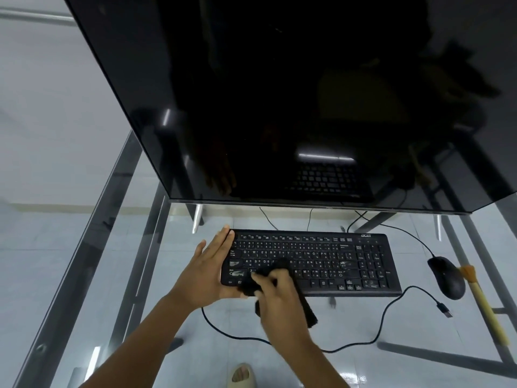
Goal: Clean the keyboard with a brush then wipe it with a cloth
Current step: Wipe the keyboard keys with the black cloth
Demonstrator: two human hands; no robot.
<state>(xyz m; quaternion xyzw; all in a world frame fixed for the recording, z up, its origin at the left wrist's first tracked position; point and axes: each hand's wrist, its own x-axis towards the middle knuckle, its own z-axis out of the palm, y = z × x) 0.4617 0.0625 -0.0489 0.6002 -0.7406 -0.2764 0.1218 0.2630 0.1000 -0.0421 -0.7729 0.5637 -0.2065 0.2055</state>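
A black keyboard point(330, 261) lies on the glass desk point(405, 323) under the monitor. My right hand point(279, 298) grips a black cloth point(307, 312) and presses it onto the keyboard's lower left keys; a tail of the cloth hangs over the front edge. My left hand point(209, 264) lies flat with straight fingers against the keyboard's left end, thumb under the front corner. A brush point(484, 301) with a pale yellow handle and orange bristles lies on the desk to the right of the mouse.
A large dark monitor point(279, 93) looms over the keyboard's far side. A black mouse point(447, 278) sits right of the keyboard. A loose black cable point(383, 317) with a USB plug loops across the desk in front. The desk's left edge runs diagonally.
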